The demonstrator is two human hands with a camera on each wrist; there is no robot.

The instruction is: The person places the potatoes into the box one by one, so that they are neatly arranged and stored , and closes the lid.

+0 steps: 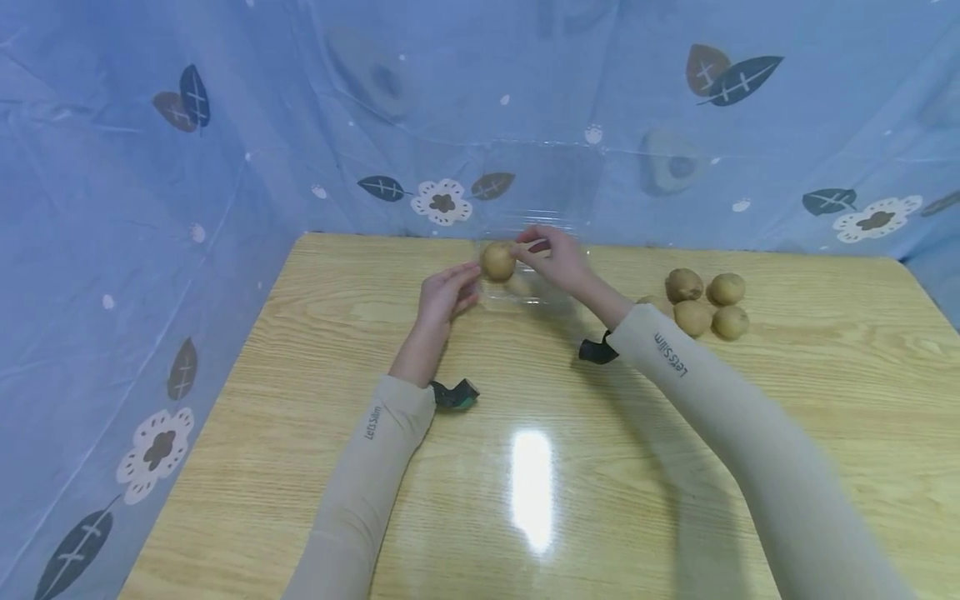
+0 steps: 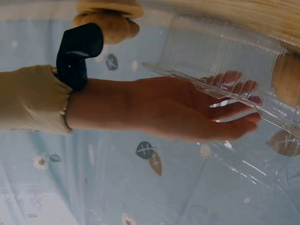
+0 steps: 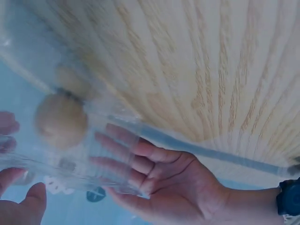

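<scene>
Closest to the camera it's just bare wooden table (image 1: 525,500) with a bright light glare on it, loads of free space there and both sleeved forearms crossing it. The near edge and left edge are open, and the blue leaf-print sheet (image 1: 150,250) hangs right along the left side and the back, so it gets tight towards the far edge.

Further in, the left hand (image 1: 444,293) has its fingers straight and close together, pressed flat along the left side of a clear plastic box (image 1: 525,287). The wrist view shows the fingertips (image 2: 243,124) running along the box's transparent wall. The right hand (image 1: 558,258) is on the other side with fingers slightly spread and lightly bent against the clear plastic, seen through it in the right wrist view (image 3: 140,159).

A roundish potato (image 1: 498,261) sits between the two hands at the box. I can't tell if it's fully inside or at the rim, and it's too round to call a long axis. The box is hard to read but looks wider left to right, sitting near the back edge of the table.

Off to the right, well clear of the hands, there's a little pile of potatoes (image 1: 705,302) touching each other
</scene>
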